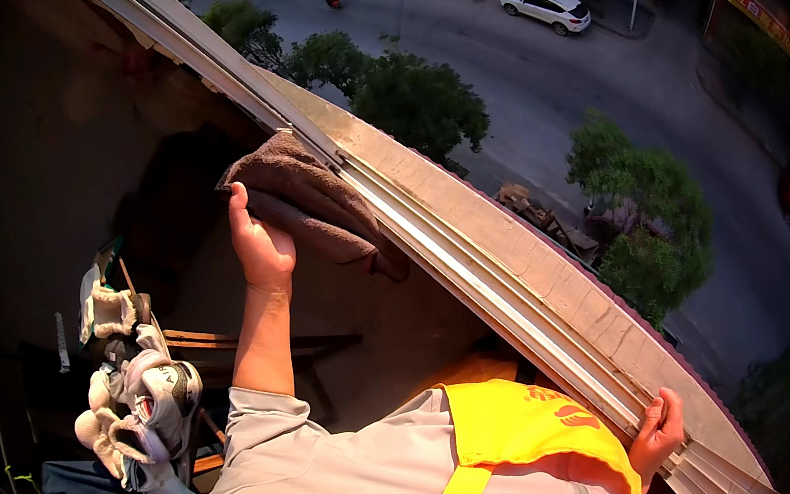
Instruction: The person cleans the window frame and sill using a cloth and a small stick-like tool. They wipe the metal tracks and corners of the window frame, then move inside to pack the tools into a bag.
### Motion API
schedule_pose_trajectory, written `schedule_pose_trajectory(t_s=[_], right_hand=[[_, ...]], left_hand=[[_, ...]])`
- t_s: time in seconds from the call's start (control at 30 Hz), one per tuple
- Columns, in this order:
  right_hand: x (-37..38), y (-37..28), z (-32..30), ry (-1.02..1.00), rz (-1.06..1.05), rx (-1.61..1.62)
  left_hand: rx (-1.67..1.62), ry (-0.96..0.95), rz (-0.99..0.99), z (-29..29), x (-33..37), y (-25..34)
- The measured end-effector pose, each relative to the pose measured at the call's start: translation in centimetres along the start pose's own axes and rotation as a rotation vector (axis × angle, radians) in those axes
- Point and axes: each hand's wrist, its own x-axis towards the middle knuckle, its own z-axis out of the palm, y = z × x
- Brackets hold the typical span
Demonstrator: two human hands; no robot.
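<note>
A dark brown cloth [317,197], bunched and draped, hangs at the window track [478,266] and spills over its inner side. My left hand [264,245] grips the near edge of this cloth, thumb up; its other fingers are mostly hidden by the fabric. At the lower right, my right hand [658,430] is closed around the metal track, with its fingers curled over the edge. The track runs diagonally from upper left to lower right, with a pale outer ledge [525,239] alongside it.
Beyond the ledge is a long drop to a street [524,87] with trees [420,102] and a white car [545,7]. Several shoes [148,393] sit on a rack at my left. A yellow apron [531,425] covers my front.
</note>
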Motion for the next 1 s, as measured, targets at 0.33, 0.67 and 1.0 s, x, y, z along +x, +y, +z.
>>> schedule_pose_trajectory(t_s=[0.33, 0.67, 1.0], right_hand=[[0.1, 0.4, 0.0, 0.055, -0.017, -0.304], [0.5, -1.5, -0.1, 0.069, 0.004, -0.561], [0.7, 1.8, -0.3, 0.149, -0.138, -0.507]], left_hand=[[0.097, 0.418, 0.228, -15.1, 12.4, -3.1], [1.288, 0.12, 0.148, -19.2, 19.9, -7.8], [1.42, -0.088, 0.481, -21.1, 20.6, -9.6]])
